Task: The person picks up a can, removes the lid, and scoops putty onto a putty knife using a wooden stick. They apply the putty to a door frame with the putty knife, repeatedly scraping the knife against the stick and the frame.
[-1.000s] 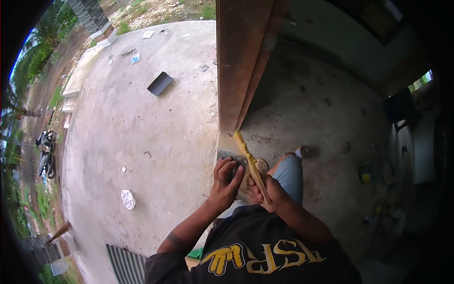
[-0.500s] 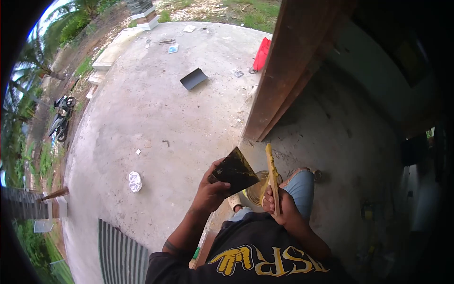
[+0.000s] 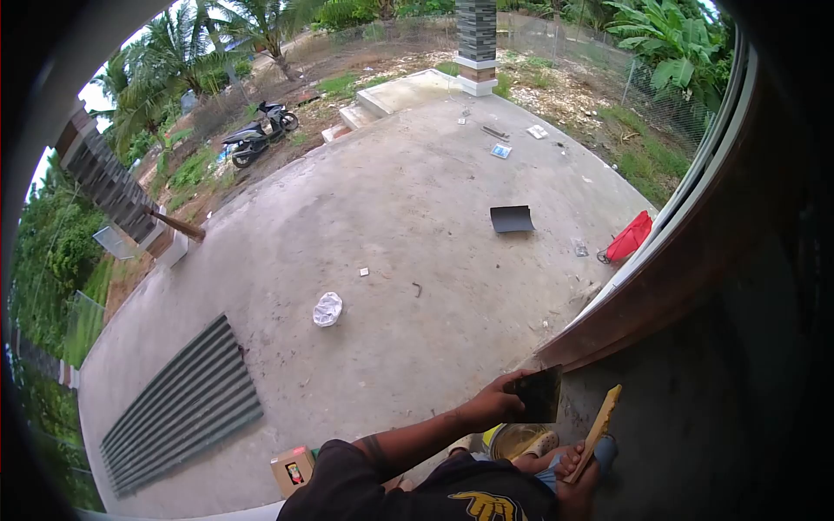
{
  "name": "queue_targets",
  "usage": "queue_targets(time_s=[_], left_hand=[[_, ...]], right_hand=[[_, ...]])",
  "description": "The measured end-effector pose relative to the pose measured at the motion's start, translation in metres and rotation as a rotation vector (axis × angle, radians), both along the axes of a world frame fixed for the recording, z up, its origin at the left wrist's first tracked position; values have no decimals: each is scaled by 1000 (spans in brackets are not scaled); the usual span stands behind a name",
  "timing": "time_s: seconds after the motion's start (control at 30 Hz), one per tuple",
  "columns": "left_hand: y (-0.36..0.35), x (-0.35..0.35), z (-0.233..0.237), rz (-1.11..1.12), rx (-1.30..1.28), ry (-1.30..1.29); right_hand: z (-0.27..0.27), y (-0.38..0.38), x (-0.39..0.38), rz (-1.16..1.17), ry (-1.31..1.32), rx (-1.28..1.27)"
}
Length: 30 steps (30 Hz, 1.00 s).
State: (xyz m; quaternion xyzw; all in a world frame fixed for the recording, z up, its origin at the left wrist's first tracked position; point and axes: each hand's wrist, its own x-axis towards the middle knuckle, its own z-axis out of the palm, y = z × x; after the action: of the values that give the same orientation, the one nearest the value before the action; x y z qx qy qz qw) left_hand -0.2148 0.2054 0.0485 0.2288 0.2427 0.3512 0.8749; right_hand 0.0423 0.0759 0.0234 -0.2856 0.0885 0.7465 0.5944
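My left hand (image 3: 497,405) grips a dark, thin, square sheet (image 3: 540,395) by its left side, thumb on its face. My right hand (image 3: 578,462) is closed around the lower part of a flat wooden stick (image 3: 598,431), which points up and has a yellow, paste-like coating near its tip. Sheet and stick are apart, the stick to the right. Below the sheet stands an open round can (image 3: 493,438) with a yellowish inside, close to my feet and partly hidden by my left arm and the sheet.
Corrugated sheet (image 3: 182,406) lies on the concrete floor (image 3: 391,226) at left, near a small cardboard box (image 3: 292,473). Further off are a white crumpled bag (image 3: 327,309), a curved dark sheet (image 3: 512,219) and a red bag (image 3: 629,236). A brown door frame (image 3: 643,317) rises at right.
The view has swung left and up, so both hands now appear lower and further right. The sheet and stick are still held, and the gap between them looks wider.
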Motion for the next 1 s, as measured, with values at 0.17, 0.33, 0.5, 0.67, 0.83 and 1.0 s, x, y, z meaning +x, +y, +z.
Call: queue_targets(time_s=[0.17,0.33,0.5,0.67,0.83,1.0], left_hand=[[-2,-22,1,85,7,-45],[-10,-38,8,169,-3,21],[-17,-39,12,255,-46,30],[-24,-45,-5,294,4,50],[-35,-46,-14,336,-51,60],[-34,-51,-6,344,-43,168]], right_hand=[[24,-1,8,89,71,107],[33,7,6,27,-115,-7],[32,22,-1,116,-103,13],[39,38,-10,183,-156,-6],[11,51,-1,178,-48,96],[8,55,-12,158,-174,45]])
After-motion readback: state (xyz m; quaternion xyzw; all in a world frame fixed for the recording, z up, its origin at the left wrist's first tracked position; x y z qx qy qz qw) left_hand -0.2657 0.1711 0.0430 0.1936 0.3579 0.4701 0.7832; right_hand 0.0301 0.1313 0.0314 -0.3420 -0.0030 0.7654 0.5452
